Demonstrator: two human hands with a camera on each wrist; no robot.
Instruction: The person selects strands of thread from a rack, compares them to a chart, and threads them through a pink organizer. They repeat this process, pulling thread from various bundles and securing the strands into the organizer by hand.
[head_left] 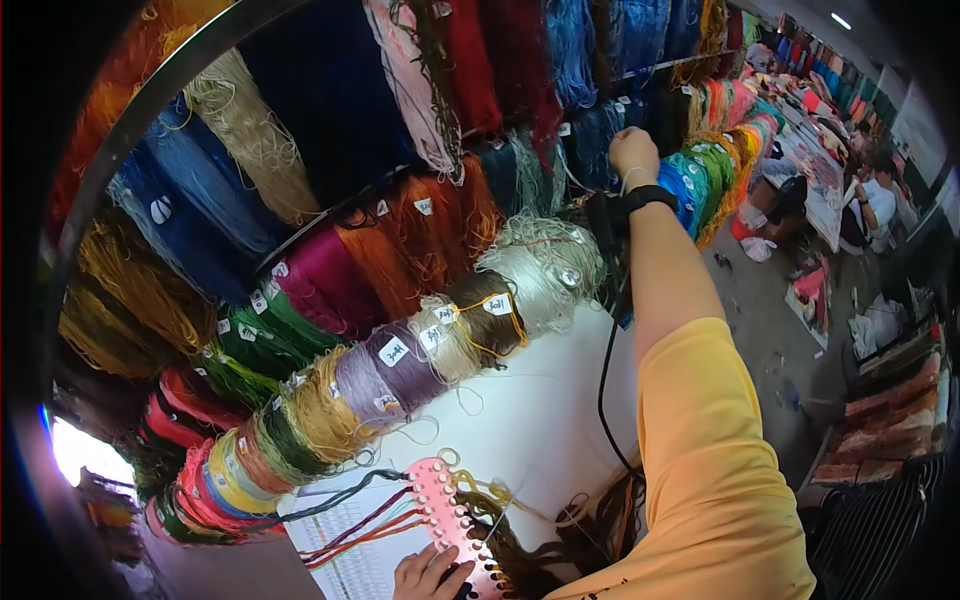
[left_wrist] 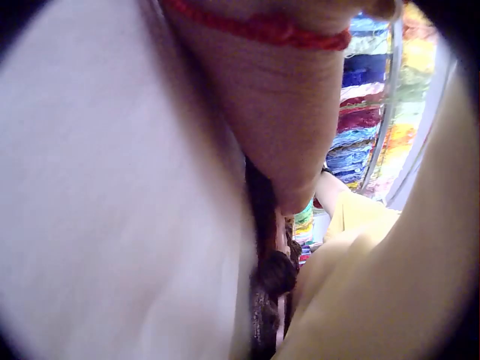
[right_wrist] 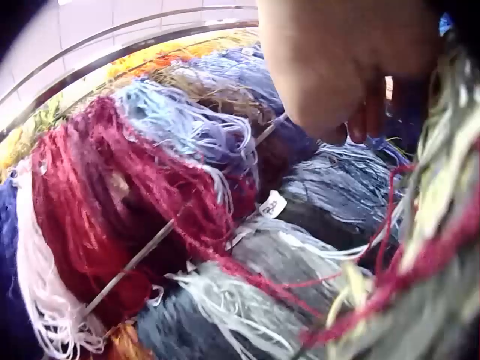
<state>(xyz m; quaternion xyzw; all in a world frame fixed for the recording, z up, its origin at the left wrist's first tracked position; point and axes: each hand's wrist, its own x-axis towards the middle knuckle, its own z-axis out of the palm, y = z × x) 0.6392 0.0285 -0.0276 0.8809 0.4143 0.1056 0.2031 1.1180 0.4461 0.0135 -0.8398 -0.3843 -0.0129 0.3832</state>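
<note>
At the bottom of the head view my left hand (head_left: 432, 575) rests on a pink thread card (head_left: 432, 490) with round holes along both edges. Coloured strands (head_left: 370, 535) run from its holes. A red cord (left_wrist: 262, 30) circles the left wrist, close beside the card's edge. My right arm stretches up to the yarn rack. There the right hand (head_left: 635, 155), its fingers curled downward, grips at dark blue yarn (right_wrist: 405, 116); the fingertips are partly hidden. Grey-blue skeins (right_wrist: 337, 187) and dark red skeins (right_wrist: 127, 195) hang beside it.
A row of labelled skeins (head_left: 395, 355) crosses above the white tabletop (head_left: 540, 420). A printed sheet (head_left: 345, 540) lies under the strands. Brown yarn (head_left: 540, 560) is heaped right of the card. A black cable (head_left: 604, 390) hangs along the right arm. People sit farther back at right.
</note>
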